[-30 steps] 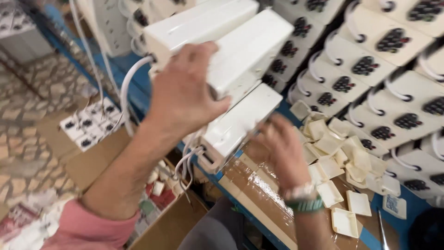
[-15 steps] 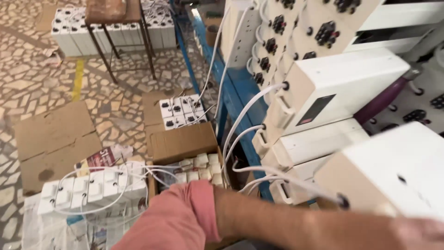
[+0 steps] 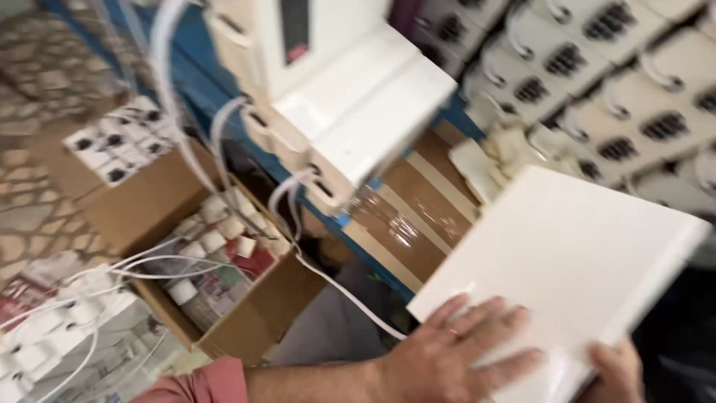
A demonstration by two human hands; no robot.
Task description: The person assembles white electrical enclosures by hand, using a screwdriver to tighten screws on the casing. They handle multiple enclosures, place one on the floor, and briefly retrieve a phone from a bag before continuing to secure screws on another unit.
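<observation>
Two hands now held one white flat unit (image 3: 567, 269) low over our lap, left hand (image 3: 447, 354) spread flat on top, right hand (image 3: 615, 373) gripping its near edge, where half a second earlier only our forearm showed beside the stacked units (image 3: 358, 112).

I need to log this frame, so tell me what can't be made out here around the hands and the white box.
- Head view: right hand cut off by the bottom edge and partly behind the white box.
- Left hand: palm hidden flat on the box.
- Box's underside faces away.
- Small parts in the cardboard carton: motion-blurred.
</observation>
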